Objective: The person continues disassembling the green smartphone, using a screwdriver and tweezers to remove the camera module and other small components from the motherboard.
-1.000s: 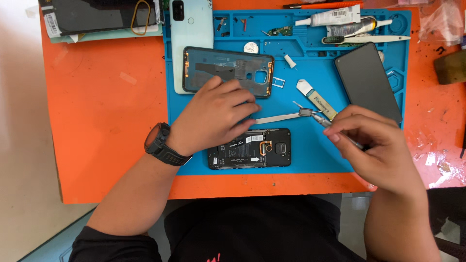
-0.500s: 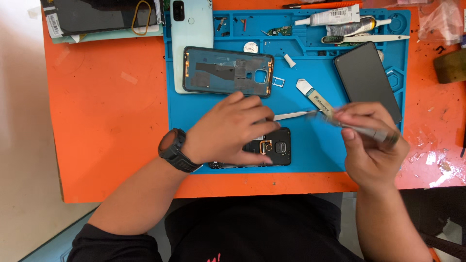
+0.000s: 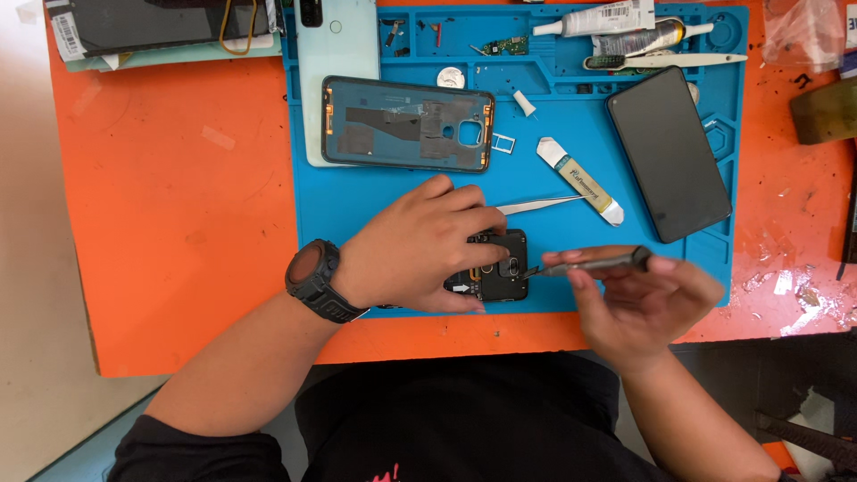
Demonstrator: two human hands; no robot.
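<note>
A black wristwatch (image 3: 314,279) on the left wrist, dark short sleeves (image 3: 192,451), bare forearms.

An orange table (image 3: 178,223) is seen from above, and most of the view is filled by it. Its top is scuffed and marked with pale scratches and bits of tape residue; shiny scraps and flecks are scattered over its right part. 1 blue work mat (image 3: 357,205) with moulded compartments along its far edge is laid on the table's middle. A pale, plain floor (image 3: 36,312) is shown to the left of the table, and a strip of light blue is caught at the lower left corner. To the lower right, a dark, shadowed area beneath the table's edge is visible. The scene is lit evenly and brightly, with only soft shadows cast.
</note>
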